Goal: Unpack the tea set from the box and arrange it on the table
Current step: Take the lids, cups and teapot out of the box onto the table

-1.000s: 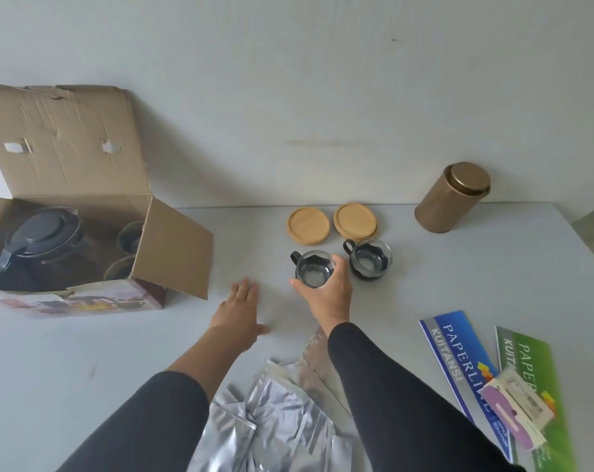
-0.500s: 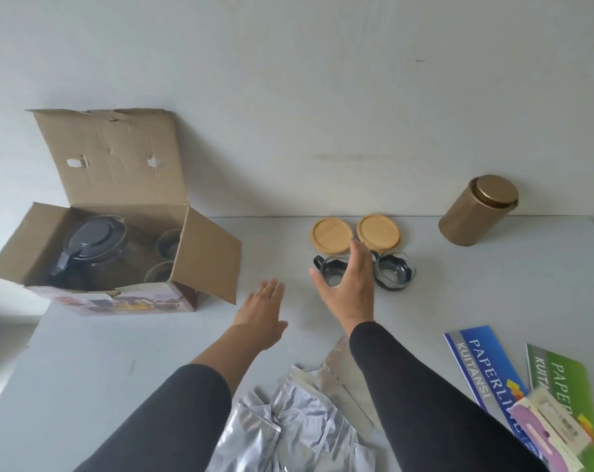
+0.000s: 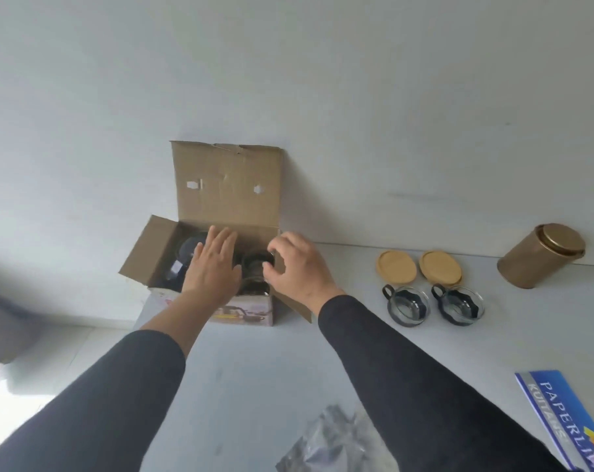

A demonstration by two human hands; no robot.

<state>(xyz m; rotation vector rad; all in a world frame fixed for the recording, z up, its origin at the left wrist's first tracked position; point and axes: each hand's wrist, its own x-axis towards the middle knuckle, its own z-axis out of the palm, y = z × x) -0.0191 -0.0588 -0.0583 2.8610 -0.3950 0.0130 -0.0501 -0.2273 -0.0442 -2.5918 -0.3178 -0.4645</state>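
Both hands have left the 2 glass cups [image 3: 407, 305] for the box [image 3: 200, 267] at far left — left hand [image 3: 211, 267] flat-fingered over the teapot [image 3: 186, 257], right hand [image 3: 297, 267] pinching a cup [image 3: 254, 264] inside to lift it out.

Matt cardboard box [image 3: 227, 185] (creased flap)

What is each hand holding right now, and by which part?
The right hand pinches the rim of a cup still inside the box. The left hand reaches in with straight fingers, holding nothing.
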